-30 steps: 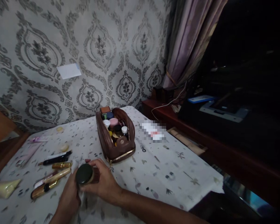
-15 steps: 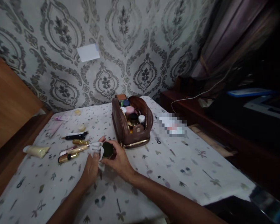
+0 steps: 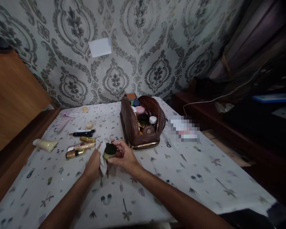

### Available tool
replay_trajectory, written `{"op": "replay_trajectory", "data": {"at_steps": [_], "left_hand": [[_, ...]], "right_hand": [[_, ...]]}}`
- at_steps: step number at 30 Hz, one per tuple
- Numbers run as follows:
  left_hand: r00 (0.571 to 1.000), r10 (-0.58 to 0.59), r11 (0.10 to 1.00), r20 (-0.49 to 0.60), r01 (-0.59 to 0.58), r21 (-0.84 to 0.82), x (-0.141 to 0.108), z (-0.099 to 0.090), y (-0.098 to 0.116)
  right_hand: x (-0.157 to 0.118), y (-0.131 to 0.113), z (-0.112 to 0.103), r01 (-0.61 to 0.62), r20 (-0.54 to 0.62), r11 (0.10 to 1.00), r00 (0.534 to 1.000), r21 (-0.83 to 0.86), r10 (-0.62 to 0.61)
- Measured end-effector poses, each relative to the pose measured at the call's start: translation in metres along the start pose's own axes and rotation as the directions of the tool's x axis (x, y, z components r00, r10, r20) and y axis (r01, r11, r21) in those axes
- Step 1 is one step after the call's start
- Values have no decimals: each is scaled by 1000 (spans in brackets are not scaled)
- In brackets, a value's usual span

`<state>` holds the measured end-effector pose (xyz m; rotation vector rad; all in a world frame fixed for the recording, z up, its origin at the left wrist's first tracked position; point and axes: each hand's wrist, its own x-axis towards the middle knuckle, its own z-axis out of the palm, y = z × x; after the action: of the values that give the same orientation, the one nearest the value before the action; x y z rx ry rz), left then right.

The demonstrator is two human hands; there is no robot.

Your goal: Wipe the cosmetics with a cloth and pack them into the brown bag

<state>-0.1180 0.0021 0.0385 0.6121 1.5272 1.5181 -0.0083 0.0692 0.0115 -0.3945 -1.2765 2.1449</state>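
Note:
Between my hands is a small round jar [image 3: 109, 151] with a dark lid, tilted so that the lid faces up. My right hand [image 3: 125, 157] grips it from the right side with curled fingers. A white cloth [image 3: 103, 159] is bunched in my left hand [image 3: 93, 163] and presses against the jar's left side; part of the left fingers is hidden behind it. Just beyond my right hand stands an unzipped brown toiletry bag [image 3: 143, 136]. Inside it are several bottles and jars, among them a white-capped bottle [image 3: 153, 120] and a pink item [image 3: 140, 110].
To the left lie a cream tube [image 3: 45, 145], gold-trimmed cosmetic tubes [image 3: 75, 153], a black tube [image 3: 83, 133] and pink tubes [image 3: 63, 123]. A blurred-out item [image 3: 184, 128] lies right of the bag. A patterned white cloth covers the table [image 3: 143, 197]; a wooden panel [image 3: 16, 98] borders it left.
The camera view has shifted, so the bag and table appear farther right. The jar has turned in my right hand, showing more of its side, while the cloth stays against it.

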Motion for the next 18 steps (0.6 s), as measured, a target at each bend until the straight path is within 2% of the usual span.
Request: {"op": "replay_trajectory", "data": {"at_steps": [2,5,7,11,14,18], "left_hand": [[1000,2,999,-3,-2,38,0,0,-1],[984,87,978,-152,-55,203,-3,-3,-1],[963,164,946,-211,-93,311,-8,-6,-1],[947,213,891,-239,-88,446,-15,-7,-1],[954,194,881,-227,-68,468,-15,-5,-3],[942,250,899,-224,-140,416,-13,-2,-4]], "right_hand": [[1,3,-1,-27,-11,999,1000,22,27],[1,2,0,-28,-28,999,999,45,29],[-2,-2,2,-29,-41,998,999,54,31],[-7,-9,6,-35,-85,995,995,90,43],[-7,-10,6,-25,-119,981,992,194,49],[-4,-3,5,-66,-142,926,982,372,127]]}}
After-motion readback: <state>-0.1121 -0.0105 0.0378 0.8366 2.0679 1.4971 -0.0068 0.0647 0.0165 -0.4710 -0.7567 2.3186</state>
